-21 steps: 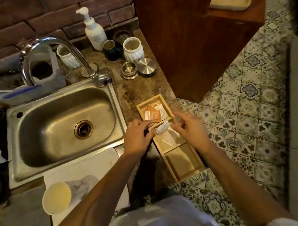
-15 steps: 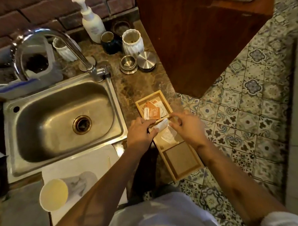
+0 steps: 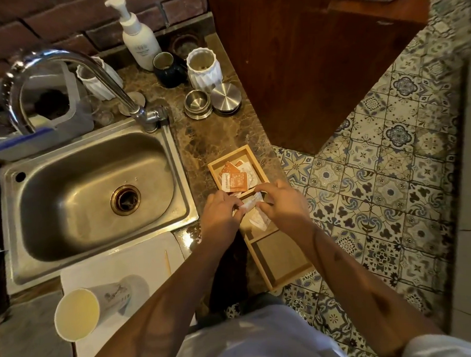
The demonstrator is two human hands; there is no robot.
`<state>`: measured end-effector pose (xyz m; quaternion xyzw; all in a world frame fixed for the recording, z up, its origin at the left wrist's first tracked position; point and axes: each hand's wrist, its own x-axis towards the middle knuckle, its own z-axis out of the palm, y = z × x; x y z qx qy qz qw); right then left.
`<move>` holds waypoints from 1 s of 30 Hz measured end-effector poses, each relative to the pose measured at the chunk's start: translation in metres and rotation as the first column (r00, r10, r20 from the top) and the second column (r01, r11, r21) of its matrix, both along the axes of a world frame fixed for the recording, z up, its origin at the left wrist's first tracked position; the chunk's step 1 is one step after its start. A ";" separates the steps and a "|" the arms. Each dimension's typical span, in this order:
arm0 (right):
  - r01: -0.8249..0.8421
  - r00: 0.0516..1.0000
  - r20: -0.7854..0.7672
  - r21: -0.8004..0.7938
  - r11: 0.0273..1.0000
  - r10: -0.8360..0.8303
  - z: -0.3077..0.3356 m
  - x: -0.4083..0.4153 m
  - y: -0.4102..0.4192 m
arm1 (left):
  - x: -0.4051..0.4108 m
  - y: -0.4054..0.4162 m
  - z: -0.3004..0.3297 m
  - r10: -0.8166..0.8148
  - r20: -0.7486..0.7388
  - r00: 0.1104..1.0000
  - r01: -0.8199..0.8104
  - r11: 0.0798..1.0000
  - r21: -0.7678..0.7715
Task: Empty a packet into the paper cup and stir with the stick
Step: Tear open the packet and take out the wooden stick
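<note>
A small white packet [image 3: 251, 203] is pinched at its two ends between my left hand [image 3: 222, 214] and my right hand [image 3: 281, 202], held over the wooden compartment tray [image 3: 292, 275] on the counter's right edge. The tray's far compartment holds orange and white packets [image 3: 235, 179]; another white packet [image 3: 259, 221] lies in the middle compartment. The white paper cup [image 3: 77, 314] stands at the lower left on a white board [image 3: 119, 264], its inside pale yellow. A thin wooden stick [image 3: 167, 262] lies on the board near its right edge.
A steel sink [image 3: 94, 190] with a curved tap [image 3: 62, 61] fills the left. Behind it stand a pump bottle [image 3: 139, 36], white ribbed jars [image 3: 204, 66], a dark cup [image 3: 167, 66] and steel lids [image 3: 212, 101]. A wooden cabinet [image 3: 304, 54] rises at right above patterned floor tiles.
Both hands keep their grip on the white packet over the tray; they have drawn slightly closer together. The cup and stick have not moved.
</note>
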<state>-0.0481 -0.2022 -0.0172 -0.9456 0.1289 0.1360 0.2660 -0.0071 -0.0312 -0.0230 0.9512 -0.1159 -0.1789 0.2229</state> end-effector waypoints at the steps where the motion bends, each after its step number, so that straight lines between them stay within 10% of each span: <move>1: 0.008 1.000 0.001 0.003 1.000 -0.008 0.000 -0.001 0.000 | -0.001 0.000 0.000 0.003 0.012 1.000 -0.003 1.000 -0.001; 30: 0.094 0.960 0.249 0.155 0.983 -0.131 0.046 -0.012 0.018 | -0.007 0.040 0.052 -0.009 0.158 0.987 0.050 0.964 -0.260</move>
